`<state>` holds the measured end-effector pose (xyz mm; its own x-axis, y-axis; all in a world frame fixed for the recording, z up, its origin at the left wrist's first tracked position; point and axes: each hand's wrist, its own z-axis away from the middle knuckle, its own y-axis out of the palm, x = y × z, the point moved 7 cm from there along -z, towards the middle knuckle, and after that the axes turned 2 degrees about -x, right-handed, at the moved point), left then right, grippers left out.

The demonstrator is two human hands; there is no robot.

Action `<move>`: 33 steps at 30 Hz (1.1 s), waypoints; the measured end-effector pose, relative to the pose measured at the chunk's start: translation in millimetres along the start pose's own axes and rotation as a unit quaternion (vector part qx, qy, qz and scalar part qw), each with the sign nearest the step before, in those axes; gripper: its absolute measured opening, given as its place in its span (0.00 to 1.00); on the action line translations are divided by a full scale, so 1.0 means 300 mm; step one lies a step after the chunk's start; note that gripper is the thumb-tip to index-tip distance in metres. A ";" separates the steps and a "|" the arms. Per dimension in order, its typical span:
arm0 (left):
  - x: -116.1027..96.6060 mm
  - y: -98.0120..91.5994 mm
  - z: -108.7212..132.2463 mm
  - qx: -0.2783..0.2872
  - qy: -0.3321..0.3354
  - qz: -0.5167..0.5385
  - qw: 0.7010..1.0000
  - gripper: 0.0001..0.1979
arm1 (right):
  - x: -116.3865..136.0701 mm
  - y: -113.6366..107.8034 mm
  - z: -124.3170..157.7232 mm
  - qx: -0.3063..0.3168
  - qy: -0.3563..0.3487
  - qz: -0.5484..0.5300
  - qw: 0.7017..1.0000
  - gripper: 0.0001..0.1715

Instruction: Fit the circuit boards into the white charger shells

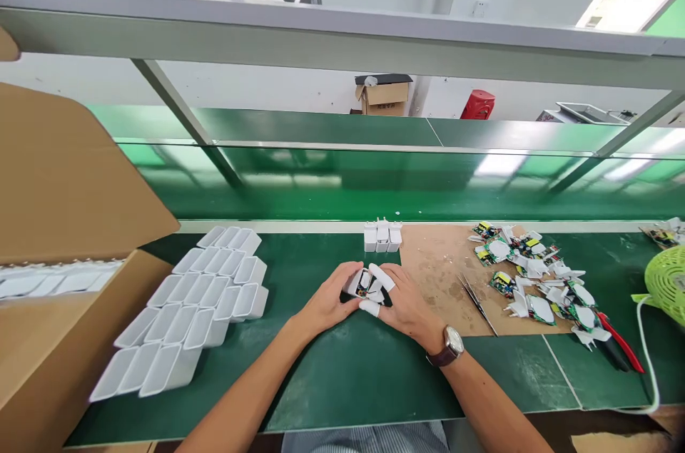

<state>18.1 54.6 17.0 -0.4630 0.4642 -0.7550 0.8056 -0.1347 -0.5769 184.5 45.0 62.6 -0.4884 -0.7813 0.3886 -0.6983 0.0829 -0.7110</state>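
Between my hands, over the green tabletop, is a white plastic charger housing (352,284) with a circuit board (365,283) partly inside it. My left hand (332,297) is closed around the housing from the left. From the right, my right hand (404,299), with white covers on its thumb and forefinger, grips the board and its white plastic piece. The fingers hide part of the assembly. Just beyond stand several white chargers with plug pins (382,236). A pair of tweezers (478,304) lies to the right, near several circuit boards with white parts (535,275).
Rows of open white housings (198,289) cover the left side, beside an open cardboard box (101,339). A brown cardboard sheet (428,275) lies under the boards. Red-handled pliers (621,342) and a green fan (666,282) are at right. A metal rail (342,36) crosses above.
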 end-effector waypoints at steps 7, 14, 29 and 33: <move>0.045 -0.038 -0.002 -0.009 -0.089 0.100 0.991 0.22 | -0.056 -0.005 0.009 -0.043 0.062 -0.080 0.994 0.25; 0.062 -0.031 -0.001 -0.041 -0.141 0.296 0.944 0.36 | -0.067 0.074 -0.025 0.096 0.004 -0.053 0.994 0.31; 0.040 -0.047 0.017 -0.088 -0.110 0.168 0.976 0.39 | -0.032 0.093 -0.040 0.032 0.012 -0.111 0.993 0.30; 0.045 -0.043 0.020 -0.101 -0.113 0.153 0.976 0.36 | -0.032 0.112 -0.039 0.055 0.016 -0.105 0.993 0.30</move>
<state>-0.8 57.4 12.5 -0.2402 0.2202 -0.9454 0.9650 -0.0516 -0.2571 159.5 62.4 41.8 -0.3559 -0.7541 0.5520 -0.7263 -0.1485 -0.6712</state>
